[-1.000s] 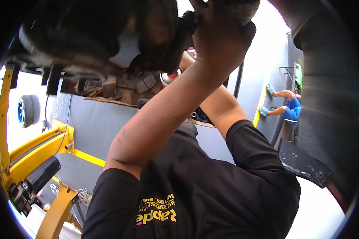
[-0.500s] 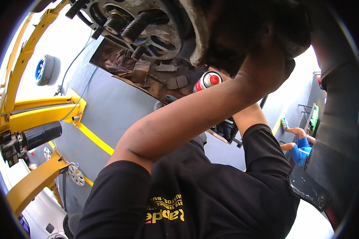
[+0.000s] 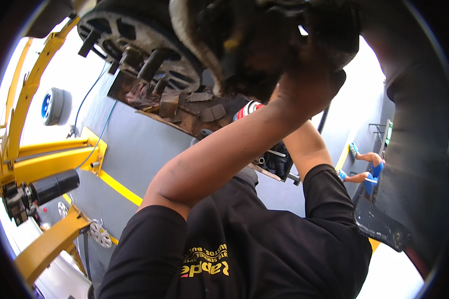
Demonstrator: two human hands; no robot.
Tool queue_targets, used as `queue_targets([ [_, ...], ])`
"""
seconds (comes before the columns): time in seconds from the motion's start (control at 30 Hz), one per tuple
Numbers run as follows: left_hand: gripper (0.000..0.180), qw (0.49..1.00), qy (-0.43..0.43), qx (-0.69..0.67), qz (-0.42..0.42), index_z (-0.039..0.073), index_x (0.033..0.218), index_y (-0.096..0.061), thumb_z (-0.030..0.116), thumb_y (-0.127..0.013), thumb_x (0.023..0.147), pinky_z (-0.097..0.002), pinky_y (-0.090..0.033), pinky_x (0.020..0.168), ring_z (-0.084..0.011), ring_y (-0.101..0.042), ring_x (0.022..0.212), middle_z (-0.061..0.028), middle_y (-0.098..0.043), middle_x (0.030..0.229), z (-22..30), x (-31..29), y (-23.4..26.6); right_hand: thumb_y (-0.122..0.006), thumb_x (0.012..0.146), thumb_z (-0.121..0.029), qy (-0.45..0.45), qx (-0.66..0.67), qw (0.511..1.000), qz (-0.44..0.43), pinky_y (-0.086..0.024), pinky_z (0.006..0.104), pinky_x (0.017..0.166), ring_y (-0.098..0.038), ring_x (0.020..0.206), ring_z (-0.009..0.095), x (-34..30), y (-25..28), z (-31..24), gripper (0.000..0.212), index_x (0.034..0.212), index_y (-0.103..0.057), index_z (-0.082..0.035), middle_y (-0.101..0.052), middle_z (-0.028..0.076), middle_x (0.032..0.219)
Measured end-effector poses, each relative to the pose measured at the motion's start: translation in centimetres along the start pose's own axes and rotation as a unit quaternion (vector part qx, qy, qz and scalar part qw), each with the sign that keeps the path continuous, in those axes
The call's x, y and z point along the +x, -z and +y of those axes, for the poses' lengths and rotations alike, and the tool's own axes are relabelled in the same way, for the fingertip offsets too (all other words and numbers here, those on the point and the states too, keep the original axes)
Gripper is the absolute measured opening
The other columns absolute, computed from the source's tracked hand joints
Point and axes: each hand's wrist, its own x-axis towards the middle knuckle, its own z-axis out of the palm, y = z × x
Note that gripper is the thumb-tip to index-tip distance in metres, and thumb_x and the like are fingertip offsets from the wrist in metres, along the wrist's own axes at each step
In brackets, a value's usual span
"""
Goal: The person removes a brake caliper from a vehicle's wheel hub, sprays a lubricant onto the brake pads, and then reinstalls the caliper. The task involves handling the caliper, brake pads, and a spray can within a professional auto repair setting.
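Note:
Overhead is a wheel hub (image 3: pixel 134 55) with several threaded studs, beside a worn metal shield edge (image 3: pixel 189 35) and a dark, greasy assembly (image 3: pixel 264 45). My left forearm crosses in front of me toward the right. At its end, my left hand (image 3: pixel 312 89) reaches up against the assembly's underside, its fingers lost in shadow. My right forearm (image 3: pixel 307 142) rises behind the left one, and my right hand is almost wholly hidden there. A spray can (image 3: pixel 247 109) with a red and white label shows partly behind my left forearm.
Below the hub, a tray (image 3: pixel 157 118) holds brake pads (image 3: pixel 213 113), a cloth (image 3: pixel 144 93) and loose parts. Yellow lift arms (image 3: pixel 50 154) stand at left, near a wheel (image 3: pixel 55 106) by the wall. A person's legs (image 3: pixel 366 167) show at right.
In the view, the hub and dark assembly have shifted left. My left hand sits slightly lower and further left, and the spray can is more covered. The other person's legs have shifted.

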Motion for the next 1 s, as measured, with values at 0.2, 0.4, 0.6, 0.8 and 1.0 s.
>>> queue_targets([
  [0.2, 0.044, 0.99, 0.095, -0.097, -0.048, 0.003, 0.116, -0.063, 0.018, -0.071, 0.075, -0.0476, -0.055, 0.088, -0.0402, -0.062, 0.107, -0.0218, -0.059, 0.118, -0.8, 0.8, 0.5, -0.058, 0.104, -0.035, -0.028, 0.574, 0.802, 0.166, -0.054, 0.0386, 0.09, -0.067, 0.102, 0.024, -0.2, 11.4, -2.2, 0.036, 0.126, -0.066, -0.008, -0.07, 0.009, 0.116],
  [0.4, 0.099, 0.991, 0.039, -0.129, -0.011, -0.002, 0.154, -0.031, 0.01, -0.076, 0.066, -0.0514, -0.052, 0.101, -0.049, -0.049, 0.132, -0.0316, -0.04, 0.148, -0.6, 1.2, 1.4, -0.039, 0.111, -0.047, 0.108, 0.58, 0.718, 0.368, -0.044, 0.0343, 0.094, -0.055, 0.118, 0.018, -5.0, 27.6, -9.4, 0.05, 0.133, -0.061, -0.008, -0.06, 0.008, 0.14],
  [0.6, 0.099, 0.979, 0.023, -0.198, -0.036, -0.004, 0.158, -0.028, 0.011, -0.077, 0.073, -0.0532, -0.043, 0.111, -0.0524, -0.043, 0.137, -0.0348, -0.036, 0.151, -1.0, 1.9, 1.9, -0.035, 0.109, -0.043, 0.208, 0.445, 0.804, 0.336, -0.032, 0.0421, 0.115, -0.05, 0.138, 0.027, -4.9, 32.1, -15.0, 0.058, 0.14, -0.058, -0.001, -0.056, 0.017, 0.143],
  [0.8, 0.077, 0.844, 0.132, -0.519, 0.008, -0.002, 0.153, -0.038, 0.008, -0.073, 0.086, -0.0503, -0.032, 0.12, -0.0465, -0.043, 0.139, -0.0257, -0.051, 0.144, 0.3, 1.7, 1.6, -0.05, 0.101, -0.037, 0.162, 0.364, 0.86, 0.318, -0.03, 0.0462, 0.116, -0.049, 0.135, 0.033, -7.0, 32.5, -15.8, 0.049, 0.132, -0.067, -0.003, -0.052, 0.018, 0.145],
  [1.0, 0.06, 0.891, 0.068, -0.449, -0.023, 0.003, 0.159, -0.018, 0.006, -0.048, 0.108, -0.0357, -0.044, 0.113, -0.0178, -0.052, 0.133, -0.0135, -0.047, 0.146, 0.6, 2.6, 2.7, -0.063, 0.092, -0.028, 0.19, 0.149, 0.889, 0.389, -0.027, 0.0491, 0.114, -0.046, 0.13, 0.033, -7.2, 33.5, -14.6, 0.032, 0.119, -0.077, -0.016, -0.05, 0.014, 0.143],
])
